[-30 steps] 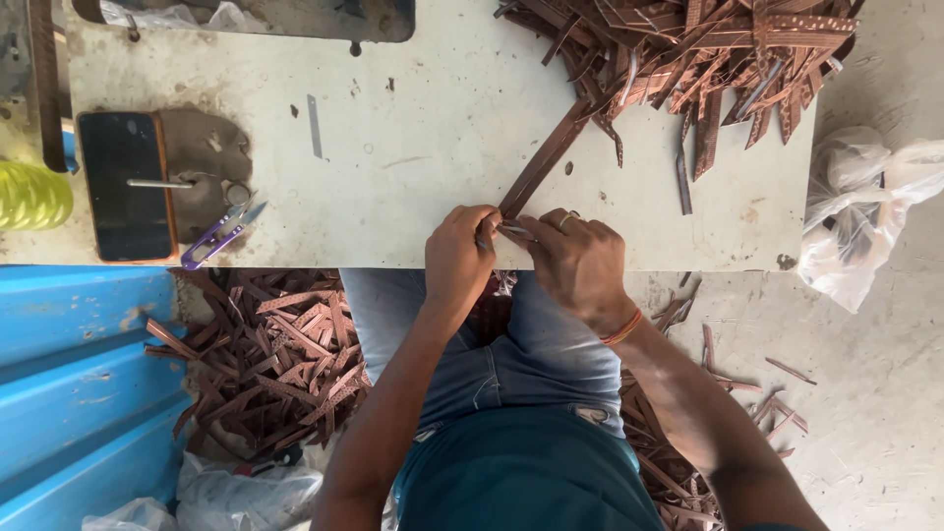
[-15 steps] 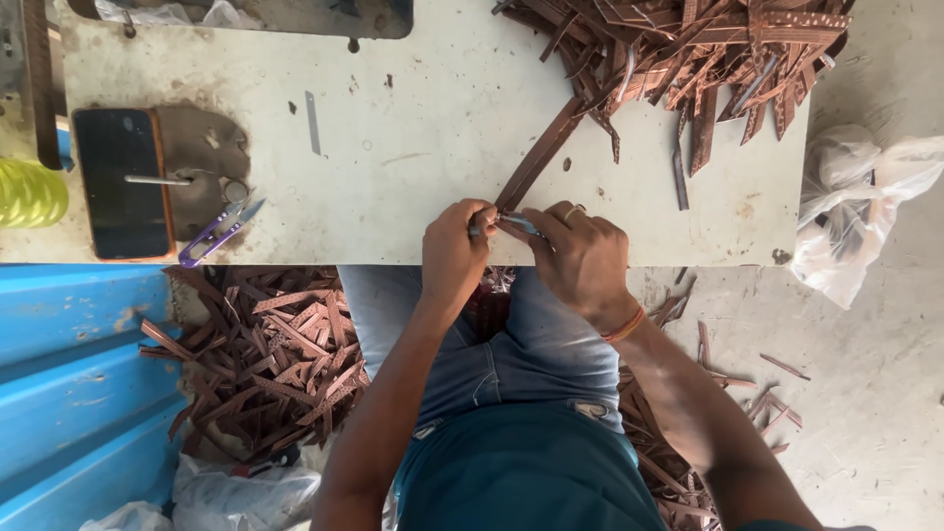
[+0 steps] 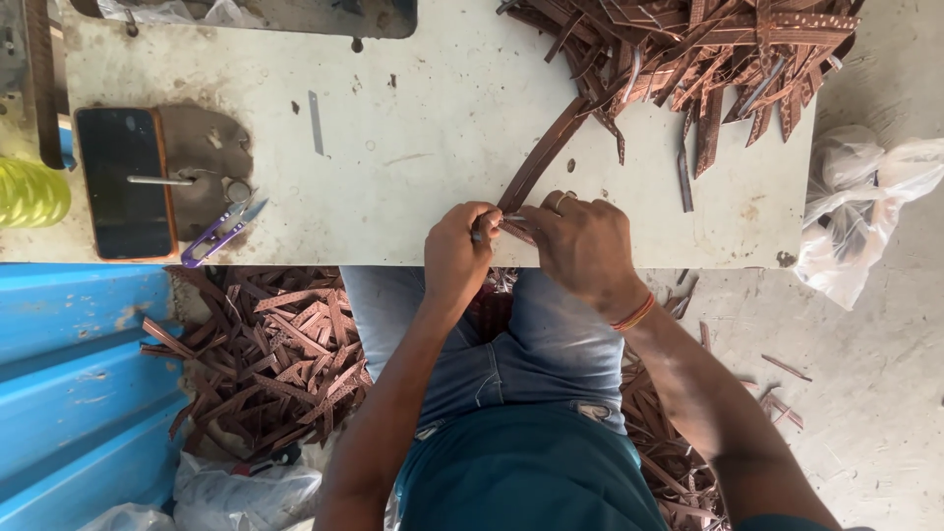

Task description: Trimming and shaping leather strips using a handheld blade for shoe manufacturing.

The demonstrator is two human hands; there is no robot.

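Note:
A long brown leather strip runs across the white worktable from a heap of similar strips at the far right down to the near edge. My left hand pinches its near end together with a small dark tool. My right hand, a ring on one finger and an orange band at the wrist, presses on the same end right beside it. The two hands touch over the table's front edge, above my lap.
A dark phone and purple thread snips lie at the table's left. A yellow thread cone sits at the far left. Brown strips litter the floor. Blue panel at left, white plastic bag at right.
Both hands have stayed at the strip's near end, shifting slightly and closing tighter together. The strip's position on the table is about the same.

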